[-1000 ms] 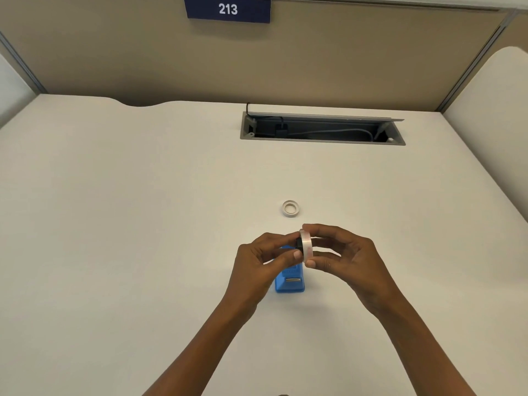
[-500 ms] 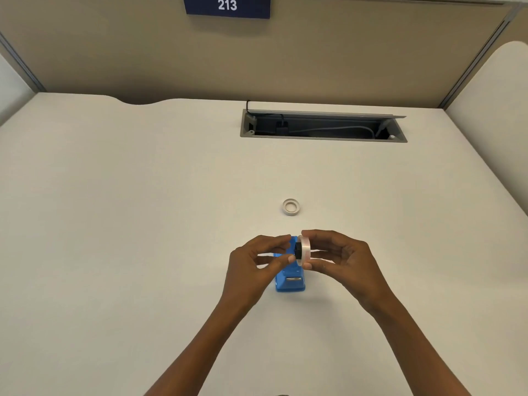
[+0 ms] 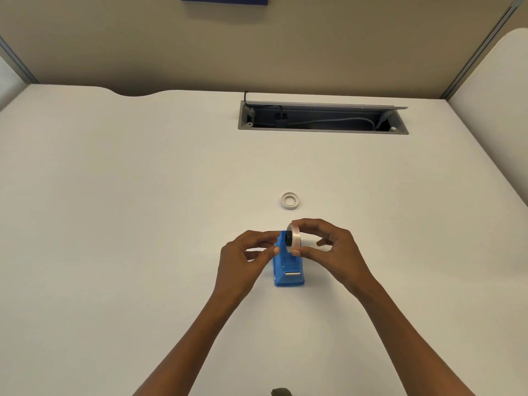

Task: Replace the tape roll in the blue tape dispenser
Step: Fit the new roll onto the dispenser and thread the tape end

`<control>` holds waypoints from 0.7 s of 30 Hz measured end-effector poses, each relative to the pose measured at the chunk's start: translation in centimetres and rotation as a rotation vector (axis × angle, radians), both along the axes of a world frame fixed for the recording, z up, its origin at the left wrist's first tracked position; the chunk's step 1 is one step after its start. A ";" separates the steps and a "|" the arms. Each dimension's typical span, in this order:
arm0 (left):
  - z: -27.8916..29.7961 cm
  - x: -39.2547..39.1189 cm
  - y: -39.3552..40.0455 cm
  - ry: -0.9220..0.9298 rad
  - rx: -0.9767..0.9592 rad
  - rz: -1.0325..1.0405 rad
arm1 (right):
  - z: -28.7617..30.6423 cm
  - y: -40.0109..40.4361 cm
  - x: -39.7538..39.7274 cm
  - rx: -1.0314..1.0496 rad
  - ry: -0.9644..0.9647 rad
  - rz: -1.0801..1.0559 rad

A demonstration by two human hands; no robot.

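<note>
The blue tape dispenser [image 3: 288,270] stands on the white desk [image 3: 143,195], its metal cutter facing me. Just above its back end, my right hand [image 3: 334,250] pinches a clear tape roll [image 3: 296,238] upright between thumb and forefinger, with a black hub [image 3: 288,239] sitting in the roll's hole. My left hand [image 3: 243,258] is at the dispenser's left side, thumb and forefinger apart, their tips by the blue edge and just left of the roll. An empty white tape core [image 3: 290,200] lies flat on the desk beyond the dispenser.
An open grey cable tray [image 3: 323,131] with cords is sunk into the desk at the back. Beige partition walls [image 3: 314,47] close off the far side, and a white panel [image 3: 491,81] rises at the right. A small dark object [image 3: 281,392] pokes in at the bottom edge.
My left fingers have come off the black hub and drawn slightly left. The roll, still in my right hand, has turned so its open face shows more. The view has tilted down a little.
</note>
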State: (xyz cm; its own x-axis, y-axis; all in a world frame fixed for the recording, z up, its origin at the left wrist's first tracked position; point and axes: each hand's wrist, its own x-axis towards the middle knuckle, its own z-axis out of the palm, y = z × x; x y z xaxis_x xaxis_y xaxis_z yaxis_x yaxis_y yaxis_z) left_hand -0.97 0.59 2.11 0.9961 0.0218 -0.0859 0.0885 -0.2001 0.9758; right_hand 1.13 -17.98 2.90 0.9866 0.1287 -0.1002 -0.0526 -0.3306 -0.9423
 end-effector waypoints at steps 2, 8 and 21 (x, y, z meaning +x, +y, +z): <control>-0.2 0.0 -0.1 0.002 0.004 -0.007 | -0.2 0.1 0.1 -0.015 -0.001 0.005; -0.6 0.2 0.0 -0.006 0.006 -0.001 | -0.8 0.0 0.5 -0.043 0.012 0.015; -1.1 0.9 0.0 -0.029 0.010 -0.012 | -2.3 0.4 1.0 -0.096 0.052 0.010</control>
